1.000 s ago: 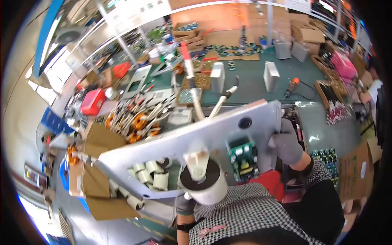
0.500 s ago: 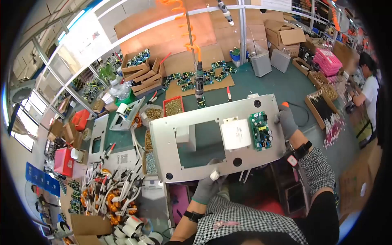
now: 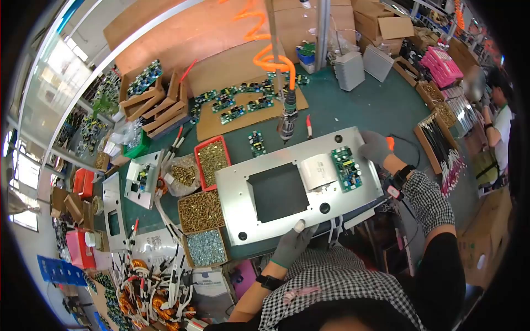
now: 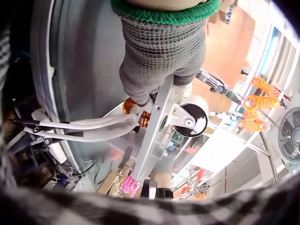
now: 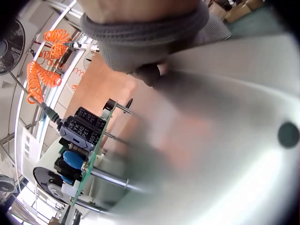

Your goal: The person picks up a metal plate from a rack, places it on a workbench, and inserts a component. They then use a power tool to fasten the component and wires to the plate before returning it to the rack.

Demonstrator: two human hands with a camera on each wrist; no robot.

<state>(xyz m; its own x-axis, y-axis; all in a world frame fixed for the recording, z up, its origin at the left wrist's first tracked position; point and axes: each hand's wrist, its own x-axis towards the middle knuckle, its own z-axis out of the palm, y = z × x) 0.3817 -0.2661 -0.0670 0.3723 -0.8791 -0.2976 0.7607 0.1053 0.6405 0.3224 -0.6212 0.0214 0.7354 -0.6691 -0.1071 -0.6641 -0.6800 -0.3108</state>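
Note:
A silver metal panel (image 3: 234, 201) with a large rectangular cutout lies nearly flat over the bench's front edge, held by both gloved hands. My left hand (image 3: 292, 245) grips its near edge, thumb on top; the left wrist view shows the fingers underneath, beside a copper coil (image 4: 144, 119) with white leads (image 4: 93, 130). At the panel's right end my right hand (image 3: 376, 149) holds the far corner. Mounted on the panel are a white cylinder (image 3: 318, 172) and a green circuit board (image 3: 346, 170). The right wrist view shows the board raised on metal standoffs (image 5: 110, 178).
Trays of brass screws (image 3: 201, 212) and silver hardware (image 3: 205, 247) stand left of the panel. A power screwdriver (image 3: 288, 118) hangs on an orange coiled hose just beyond it. Several circuit boards lie on cardboard (image 3: 212, 128) behind. Wired coils (image 3: 157, 298) are heaped at lower left.
The panel has gone from steeply tilted and raised to nearly flat, lowered toward the bench. Both hands have stayed on it. The head view has shifted, bringing the screw trays into fuller sight.

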